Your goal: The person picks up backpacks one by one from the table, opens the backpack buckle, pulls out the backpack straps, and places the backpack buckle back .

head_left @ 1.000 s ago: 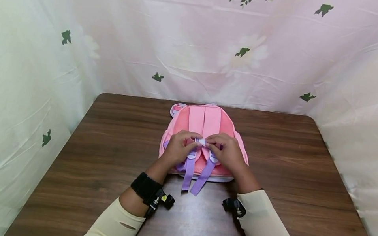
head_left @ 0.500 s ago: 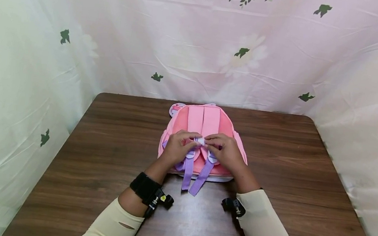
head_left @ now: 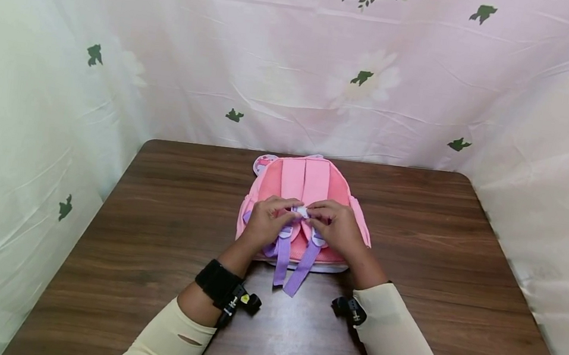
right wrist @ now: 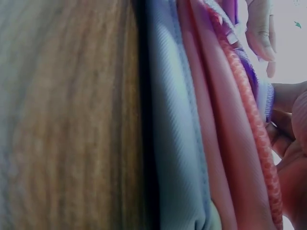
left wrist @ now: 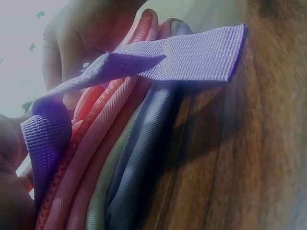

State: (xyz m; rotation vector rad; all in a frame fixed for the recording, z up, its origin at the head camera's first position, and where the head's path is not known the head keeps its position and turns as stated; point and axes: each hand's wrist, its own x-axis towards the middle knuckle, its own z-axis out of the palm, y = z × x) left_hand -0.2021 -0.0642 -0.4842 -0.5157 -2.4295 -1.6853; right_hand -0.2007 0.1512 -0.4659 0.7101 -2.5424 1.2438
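Observation:
A pink backpack (head_left: 319,176) lies back side up, its two padded shoulder straps and purple webbing straps (head_left: 303,270) facing me. At its middle is a small pale plastic buckle (head_left: 302,211) on a strap. My left hand (head_left: 269,220) pinches the buckle's left side between thumb and fingers. From the right, my right hand (head_left: 338,226) pinches its other side, thumb and index finger close to the left fingertips. A loose purple strap end (left wrist: 196,55) crosses the left wrist view. In the right wrist view, my right hand (right wrist: 292,129) is beside the coral mesh back panel (right wrist: 254,124).
The backpack rests on a dark wood-grain table (head_left: 186,188), near its far edge. A round patterned tag (head_left: 262,164) sticks out at the bag's top left. Behind and at both sides hangs a pale printed curtain (head_left: 300,59). Wrist cameras (head_left: 241,301) are strapped to both forearms.
Both hands stay at the buckle, with only a slight shift of the right fingers. The whole head view has drifted a little; the backpack keeps its place on the table.

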